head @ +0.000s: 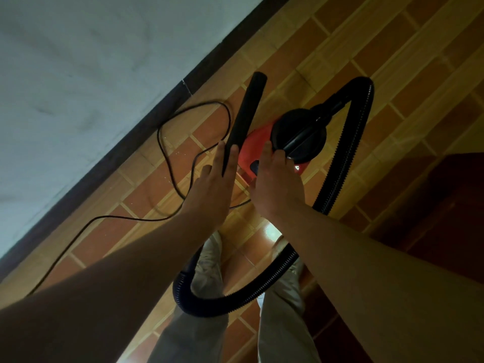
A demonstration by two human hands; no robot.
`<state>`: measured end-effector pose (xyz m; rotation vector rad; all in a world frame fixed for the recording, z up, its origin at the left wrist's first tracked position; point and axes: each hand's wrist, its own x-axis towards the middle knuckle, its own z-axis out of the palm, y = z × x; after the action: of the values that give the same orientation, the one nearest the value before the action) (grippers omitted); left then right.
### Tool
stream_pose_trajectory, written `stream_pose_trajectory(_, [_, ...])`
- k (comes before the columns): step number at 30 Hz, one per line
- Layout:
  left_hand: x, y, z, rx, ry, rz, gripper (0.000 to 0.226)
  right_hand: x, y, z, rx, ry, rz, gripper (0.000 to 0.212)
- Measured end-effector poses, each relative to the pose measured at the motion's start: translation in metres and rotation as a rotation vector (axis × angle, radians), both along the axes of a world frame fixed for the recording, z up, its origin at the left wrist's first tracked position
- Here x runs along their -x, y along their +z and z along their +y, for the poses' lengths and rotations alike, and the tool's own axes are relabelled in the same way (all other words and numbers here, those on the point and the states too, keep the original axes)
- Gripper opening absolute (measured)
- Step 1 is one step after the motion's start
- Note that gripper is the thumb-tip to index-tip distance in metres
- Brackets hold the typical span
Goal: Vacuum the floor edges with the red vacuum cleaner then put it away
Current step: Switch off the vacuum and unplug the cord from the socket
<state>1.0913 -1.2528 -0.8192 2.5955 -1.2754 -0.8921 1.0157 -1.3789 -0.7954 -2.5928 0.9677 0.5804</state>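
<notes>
The red vacuum cleaner (255,148) with a black round top and handle (298,137) stands on the tiled floor near the wall. My right hand (275,187) rests on its rear, fingers reaching the black handle. My left hand (214,189) holds the black nozzle tube (247,111), fingers extended along its lower end; the tube points up toward the dark skirting (167,98). A black ribbed hose (348,142) loops from the top of the vacuum cleaner round to the right and down past my legs.
A thin black power cord (167,158) lies in loops on the orange tiles (314,48) between the vacuum cleaner and the white wall (78,74). My feet and light trousers (209,260) stand inside the hose loop. Dark wooden furniture (450,205) is at the right.
</notes>
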Motion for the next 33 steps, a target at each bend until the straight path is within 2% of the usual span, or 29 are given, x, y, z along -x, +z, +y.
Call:
stream_pose_trajectory(1, [0.000, 0.006, 0.003, 0.009, 0.013, -0.003, 0.111, -0.003, 0.006, 0.000, -0.031, -0.020, -0.026, 0.087])
stream_pose_trajectory(3, [0.001, 0.019, 0.007, 0.018, 0.037, -0.006, 0.109, -0.011, 0.019, 0.002, -0.120, -0.036, -0.152, 0.055])
stream_pose_trajectory(4, [0.001, 0.023, 0.009, 0.022, 0.043, -0.015, 0.107, -0.017, 0.025, 0.002, -0.203, -0.085, -0.217, 0.039])
stream_pose_trajectory(5, [0.002, 0.028, 0.011, 0.026, 0.043, -0.030, 0.107, -0.024, 0.031, 0.002, -0.318, -0.186, -0.266, 0.031])
stream_pose_trajectory(8, [0.007, 0.040, 0.017, 0.057, 0.026, -0.084, 0.107, -0.047, 0.052, 0.001, -0.695, -0.551, -0.314, 0.040])
stream_pose_trajectory(12, [0.014, 0.062, 0.023, 0.123, 0.066, -0.080, 0.110, -0.064, 0.071, -0.002, -0.955, -0.730, -0.405, 0.044])
stream_pose_trajectory(15, [0.014, 0.082, 0.028, 0.217, 0.170, -0.006, 0.113, -0.068, 0.088, -0.006, -1.054, -0.684, -0.408, 0.037])
stream_pose_trajectory(19, [0.016, 0.114, 0.034, 0.302, 0.368, 0.116, 0.099, -0.070, 0.117, -0.006, -1.102, -0.601, -0.404, 0.031])
stream_pose_trajectory(22, [0.022, 0.135, 0.041, 0.341, 0.428, 0.106, 0.094, -0.068, 0.144, -0.002, -1.167, -0.532, -0.392, 0.029])
stream_pose_trajectory(27, [0.047, 0.193, 0.059, 0.359, 0.428, 0.029, 0.112, -0.058, 0.208, 0.016, -1.225, -0.408, -0.345, 0.029])
stream_pose_trajectory(33, [0.082, 0.269, 0.089, 0.321, 0.613, 0.055, 0.108, -0.041, 0.282, 0.058, -1.245, -0.311, -0.298, 0.020])
